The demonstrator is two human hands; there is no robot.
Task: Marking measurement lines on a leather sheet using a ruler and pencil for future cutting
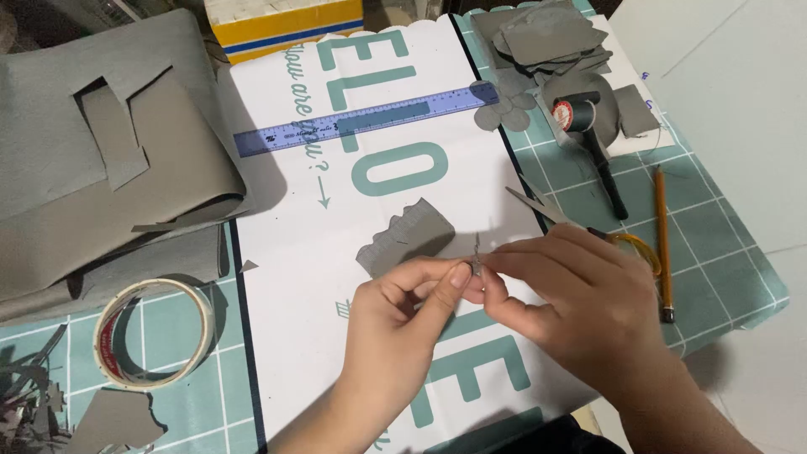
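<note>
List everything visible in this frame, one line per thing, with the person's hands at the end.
Grey strip: one, small, pinched between both hands' fingertips.
Scalloped piece: one, grey, on the white sheet above the hands.
White sheet: one, teal print, centre.
Ruler: one, blue-purple, across the sheet's top.
Scissors: one, mostly behind the right hand.
Pencil: one, orange, right.
Thread spool: one, black with a red centre, upper right.
Cut pieces: pile, grey, top right.
Grey fabric: large sheet with cut-outs, left.
Tape roll: one, cream, lower left.
Box: one, yellow and white, top.
Cutting mat: teal grid, beneath everything.
Left hand: grip on the strip.
Right hand: grip on the strip.
</note>
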